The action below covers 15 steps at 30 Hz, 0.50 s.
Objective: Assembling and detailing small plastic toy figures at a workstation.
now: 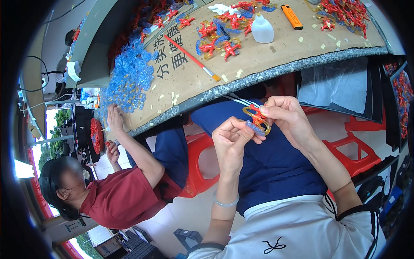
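My left hand [233,138] and my right hand [288,117] meet over my lap, below the table edge. Together they pinch a small ornament [257,119] made of an amber ring, a red star-shaped piece and a blue translucent piece. The left fingers grip the blue piece at the bottom. The right thumb and fingers press on the red piece and the ring's upper right. Thin white strands run from the ornament up toward the table edge.
The cardboard-covered table [258,56] carries several finished red, blue and amber ornaments [217,36], a red-handled brush [192,58], a white squeeze bottle [262,29], an orange lighter [292,17] and a heap of blue pieces [129,77]. A person in a red shirt [125,196] sits at left, one hand on the heap. Red stools [202,166] stand below.
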{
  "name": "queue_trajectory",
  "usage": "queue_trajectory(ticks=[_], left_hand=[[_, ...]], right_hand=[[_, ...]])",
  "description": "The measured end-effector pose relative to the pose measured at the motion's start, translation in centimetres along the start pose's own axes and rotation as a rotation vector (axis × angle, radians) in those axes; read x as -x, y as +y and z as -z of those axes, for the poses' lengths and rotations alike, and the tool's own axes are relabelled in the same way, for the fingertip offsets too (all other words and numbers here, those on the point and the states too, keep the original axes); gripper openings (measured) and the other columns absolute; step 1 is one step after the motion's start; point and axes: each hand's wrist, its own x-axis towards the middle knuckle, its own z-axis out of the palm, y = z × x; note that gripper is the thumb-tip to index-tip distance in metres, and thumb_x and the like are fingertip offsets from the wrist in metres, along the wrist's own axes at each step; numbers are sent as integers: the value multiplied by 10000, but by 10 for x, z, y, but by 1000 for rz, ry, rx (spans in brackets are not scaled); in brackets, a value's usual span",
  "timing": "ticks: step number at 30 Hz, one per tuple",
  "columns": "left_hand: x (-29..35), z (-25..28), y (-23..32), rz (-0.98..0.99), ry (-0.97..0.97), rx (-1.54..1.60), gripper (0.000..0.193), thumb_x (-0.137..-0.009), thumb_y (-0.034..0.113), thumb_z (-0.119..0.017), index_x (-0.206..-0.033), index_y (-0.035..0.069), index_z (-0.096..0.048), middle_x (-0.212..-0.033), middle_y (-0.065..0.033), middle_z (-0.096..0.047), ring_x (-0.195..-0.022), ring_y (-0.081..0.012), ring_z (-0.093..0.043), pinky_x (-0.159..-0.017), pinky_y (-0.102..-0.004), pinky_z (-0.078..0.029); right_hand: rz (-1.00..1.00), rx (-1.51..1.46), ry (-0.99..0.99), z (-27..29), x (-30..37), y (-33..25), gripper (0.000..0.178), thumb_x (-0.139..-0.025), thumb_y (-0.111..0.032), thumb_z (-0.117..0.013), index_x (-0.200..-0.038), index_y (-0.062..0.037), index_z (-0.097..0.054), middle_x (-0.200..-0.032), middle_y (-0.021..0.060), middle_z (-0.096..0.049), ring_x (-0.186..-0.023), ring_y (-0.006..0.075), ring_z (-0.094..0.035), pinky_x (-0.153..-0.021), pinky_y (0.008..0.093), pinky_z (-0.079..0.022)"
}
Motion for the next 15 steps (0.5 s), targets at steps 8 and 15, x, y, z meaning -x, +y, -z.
queue_trajectory(ticks=[8,15], left_hand=[[2,2,-5,-81,26,-32,93,-860,32,-651,-873,-31,-585,-866,-172,-666,-717,-179,-658,-610,-276,-562],[-1,-1,-6,-41,12,-108,225,-862,4,-637,-1060,-75,-566,-964,-167,-655,-820,-183,-659,-691,-282,-566]], right_hand=[[137,135,-7,-1,2,-5,140,-842,-110,-677,-755,-4,-646,-708,23,-618,-686,44,-551,-628,192,-433],[358,260,-22,7,2,-5,130,-842,-89,-677,-876,36,-669,-824,49,-650,-759,56,-580,-682,205,-466]])
